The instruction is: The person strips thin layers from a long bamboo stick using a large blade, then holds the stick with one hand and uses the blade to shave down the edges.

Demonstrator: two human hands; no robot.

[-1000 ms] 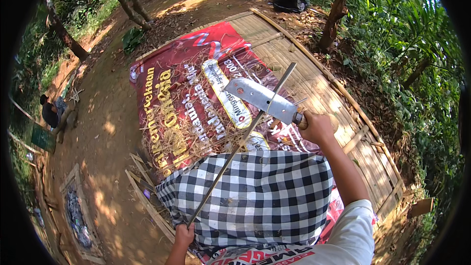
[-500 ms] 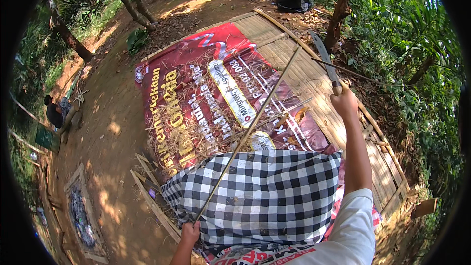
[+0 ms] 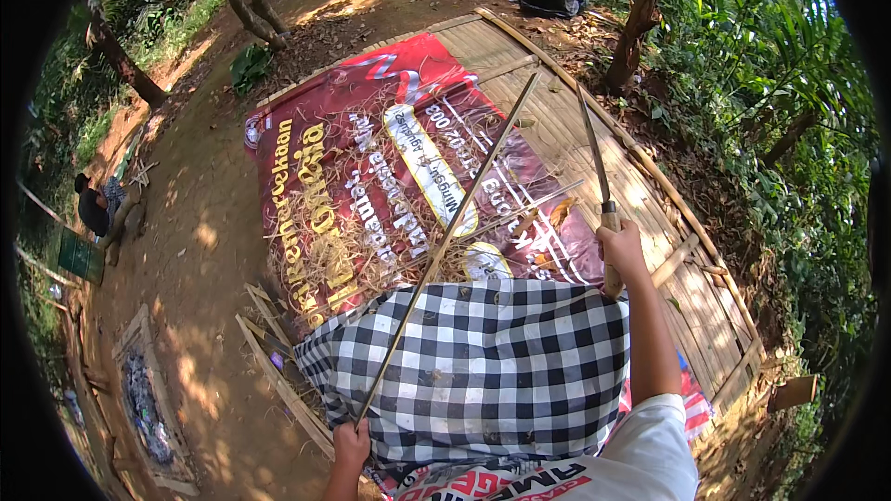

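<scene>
The long, thin stick (image 3: 440, 251) runs toward one o'clock from the left hand (image 3: 351, 445), which grips its near end, and lies at nine o'clock from the right hand (image 3: 624, 249). That hand is closed around the knife (image 3: 609, 214), blade toward half past eleven, apart from the stick. Below, the red banner (image 3: 432, 52), printed in yellow and white, covers part of the bamboo platform (image 3: 557, 130).
</scene>
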